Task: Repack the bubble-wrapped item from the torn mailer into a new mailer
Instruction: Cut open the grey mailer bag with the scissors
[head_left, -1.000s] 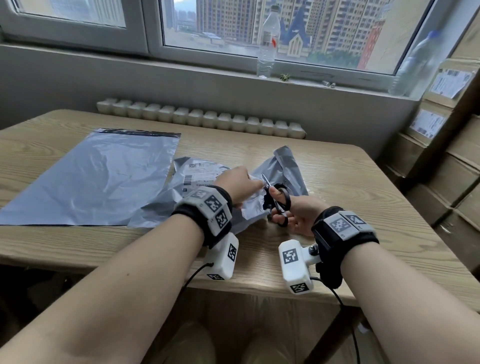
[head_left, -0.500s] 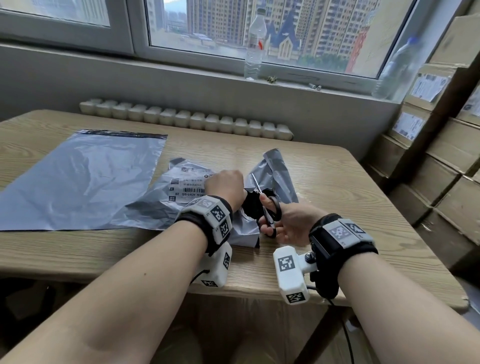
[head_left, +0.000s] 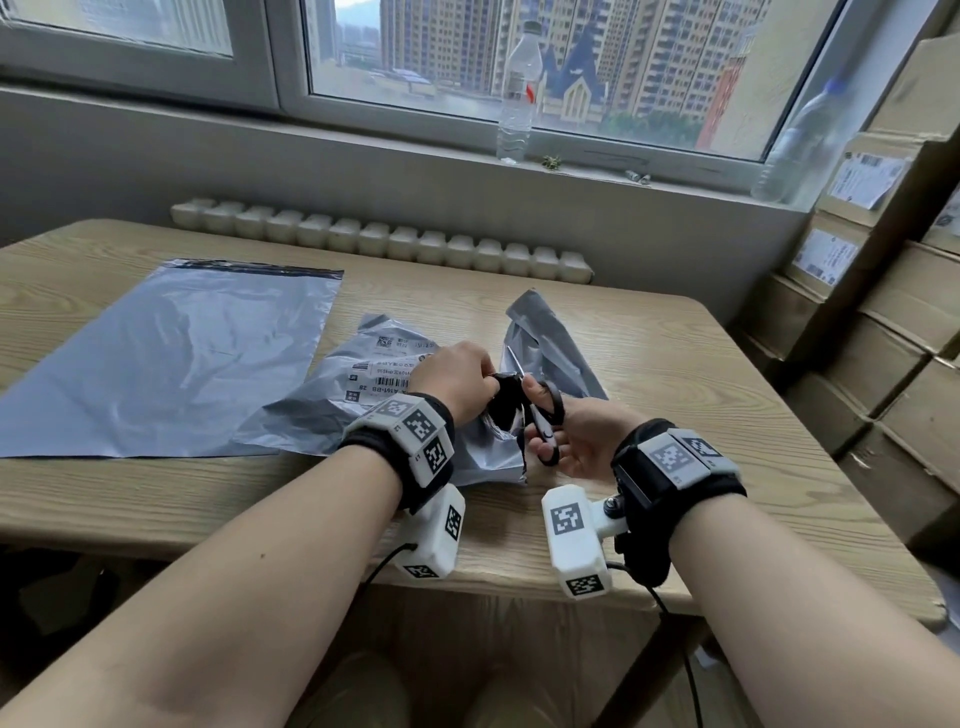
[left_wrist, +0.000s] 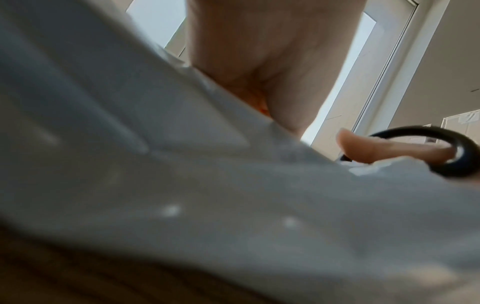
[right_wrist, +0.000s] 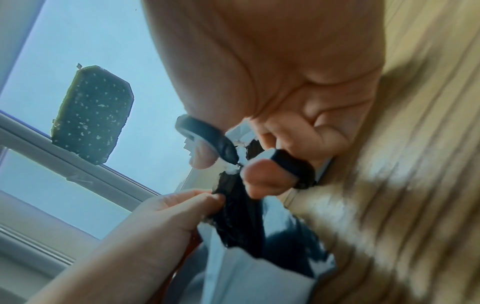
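A crumpled grey torn mailer (head_left: 322, 410) with a white shipping label (head_left: 387, 371) lies mid-table. My left hand (head_left: 457, 379) pinches its cut edge, where the black inner lining (head_left: 501, 400) shows; the right wrist view shows those fingers (right_wrist: 182, 205) gripping the dark film (right_wrist: 233, 218). My right hand (head_left: 576, 436) holds black-handled scissors (head_left: 543, 415), thumb and finger through the loops (right_wrist: 207, 135), blades pointing away into the cut. The bubble-wrapped item is hidden inside. A flat new grey mailer (head_left: 161, 358) lies at the left.
The wooden table (head_left: 701, 395) ends close to my body. Stacked cardboard boxes (head_left: 883, 322) rise at the right. Two plastic bottles (head_left: 517, 93) stand on the windowsill, and a radiator (head_left: 384, 239) runs behind the table.
The scissors have worked along the mailer's edge, and my left hand has shifted its pinch closer to the blades. My head has moved nearer to the table.
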